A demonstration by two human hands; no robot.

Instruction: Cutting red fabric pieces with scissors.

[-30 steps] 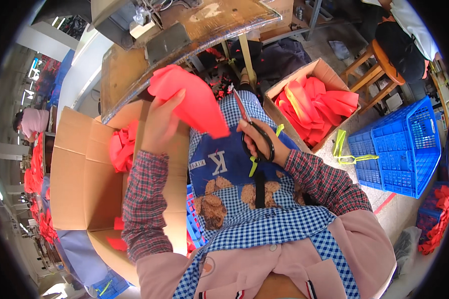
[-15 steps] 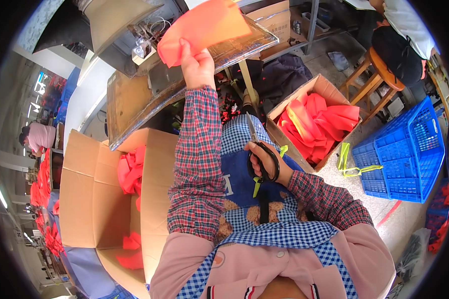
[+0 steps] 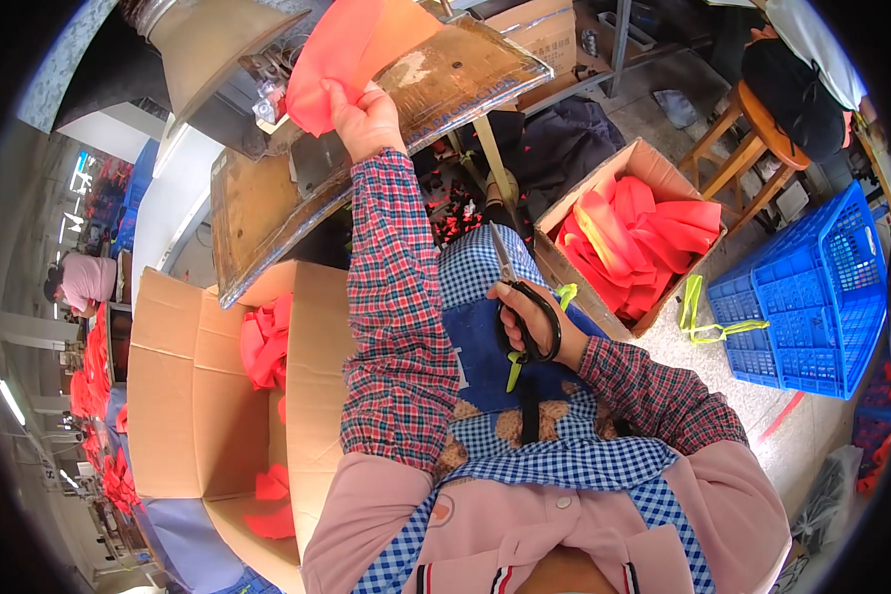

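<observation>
A bright orange-red piece of fabric is pinched between the thumb and fingers of my left hand, raised over the worn wooden tabletop. Its upper part runs out of the picture at the top. My right hand grips the black handles of a pair of scissors above my lap, the metal blades pointing up and away from me. A yellow-green strip hangs by the handles. The scissors are apart from the fabric.
At my left stands a tall open cardboard box with red fabric pieces inside. Another cardboard box, heaped with red fabric, is at my right. Beyond it are a blue plastic crate and a wooden stool with a person on it.
My left hand has moved a little left and up with the fabric, which now hangs further to the left. The right hand and scissors have hardly moved.
</observation>
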